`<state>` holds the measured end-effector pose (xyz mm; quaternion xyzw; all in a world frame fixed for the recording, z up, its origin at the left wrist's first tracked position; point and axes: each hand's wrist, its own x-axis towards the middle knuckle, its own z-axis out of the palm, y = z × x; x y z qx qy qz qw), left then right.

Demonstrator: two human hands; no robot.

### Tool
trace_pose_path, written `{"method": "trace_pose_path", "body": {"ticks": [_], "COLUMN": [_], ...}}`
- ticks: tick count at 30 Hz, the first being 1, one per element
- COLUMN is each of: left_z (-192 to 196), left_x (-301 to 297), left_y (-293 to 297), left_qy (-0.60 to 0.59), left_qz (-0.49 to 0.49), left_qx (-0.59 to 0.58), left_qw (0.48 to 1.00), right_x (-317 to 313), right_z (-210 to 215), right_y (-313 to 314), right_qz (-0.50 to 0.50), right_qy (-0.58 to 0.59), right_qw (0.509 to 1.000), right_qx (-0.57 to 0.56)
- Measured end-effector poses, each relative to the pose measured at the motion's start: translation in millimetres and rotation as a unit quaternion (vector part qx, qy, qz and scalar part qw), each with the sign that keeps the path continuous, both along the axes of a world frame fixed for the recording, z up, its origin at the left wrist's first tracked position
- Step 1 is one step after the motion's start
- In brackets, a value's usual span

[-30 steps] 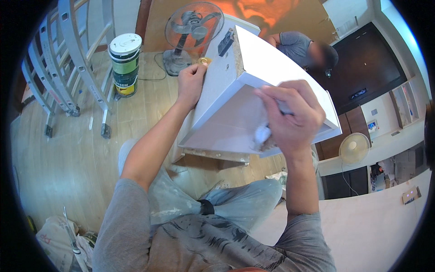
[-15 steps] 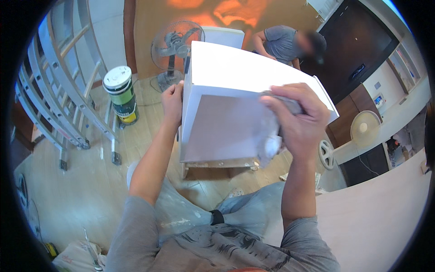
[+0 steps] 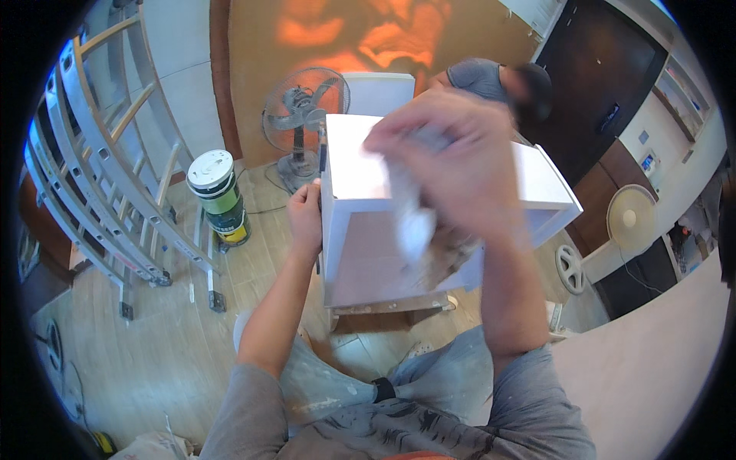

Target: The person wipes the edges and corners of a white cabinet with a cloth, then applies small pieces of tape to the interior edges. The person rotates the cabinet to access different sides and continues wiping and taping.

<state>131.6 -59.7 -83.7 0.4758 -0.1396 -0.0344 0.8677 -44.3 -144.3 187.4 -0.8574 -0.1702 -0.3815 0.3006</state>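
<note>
White box (image 3: pixel 353 153), long axis apparently left-to-right, sits beyond your right hand (image 3: pixel 452 157), which clenches a blurred pale bundle (image 3: pixel 416 236) before its open front; your left hand (image 3: pixel 305 220) meets its left side, hold unclear.

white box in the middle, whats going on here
A person has their left hand against the left side of the white box. Their right hand, blurred, holds what looks like a crumpled rag in front of it; whether the rag touches the box is unclear. Beyond the box are a second person and a standing fan.
</note>
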Motion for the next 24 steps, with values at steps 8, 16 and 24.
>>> {"method": "trace_pose_path", "body": {"ticks": [8, 16, 24], "left_z": [6, 9, 3], "left_x": [-1, -7, -6], "left_y": [-2, 2, 0], "left_qy": [0.007, 0.028, 0.011], "left_qz": [-0.004, -0.020, -0.002], "left_qx": [-0.005, -0.032, -0.019], "left_qw": [1.000, 0.999, 1.000], "right_x": [35, -14, -21], "right_z": [6, -12, -9], "right_y": [-38, -21, -37], "right_qz": [-0.059, 0.028, 0.056], "right_qy": [0.178, 0.183, 0.135], "right_qw": [0.965, 0.970, 0.971], "right_qx": [-0.182, -0.156, -0.191]}}
